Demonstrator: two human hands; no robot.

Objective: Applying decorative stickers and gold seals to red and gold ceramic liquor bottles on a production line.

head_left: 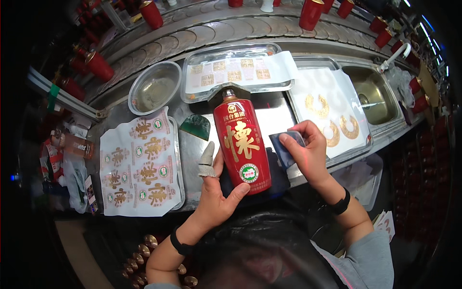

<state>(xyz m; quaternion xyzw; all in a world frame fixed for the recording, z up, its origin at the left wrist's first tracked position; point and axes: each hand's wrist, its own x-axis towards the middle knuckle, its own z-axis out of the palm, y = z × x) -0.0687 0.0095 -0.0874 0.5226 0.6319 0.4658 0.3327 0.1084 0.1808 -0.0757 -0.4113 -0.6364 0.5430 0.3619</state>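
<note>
A red bottle (244, 120) lies tilted in front of me, its neck pointing away; gold characters and a round green-and-white emblem mark its face. My left hand (214, 195) grips its lower end, the thumb on the front near the emblem. A pale finger sleeve covers one raised finger of that hand. Just right of the bottle, my right hand (310, 151) pinches a flat dark blue piece (284, 148) that looks like a scraper, apart from the bottle. Left of the bottle rests a dark green half-round piece (196, 126).
Decal sheets lie at left (130, 180), on a far metal tray (190, 96), and at right (349, 98). A bowl of water (134, 91) stands at far left, a sink (368, 98) at far right. Behind runs a conveyor (216, 33) carrying red bottles.
</note>
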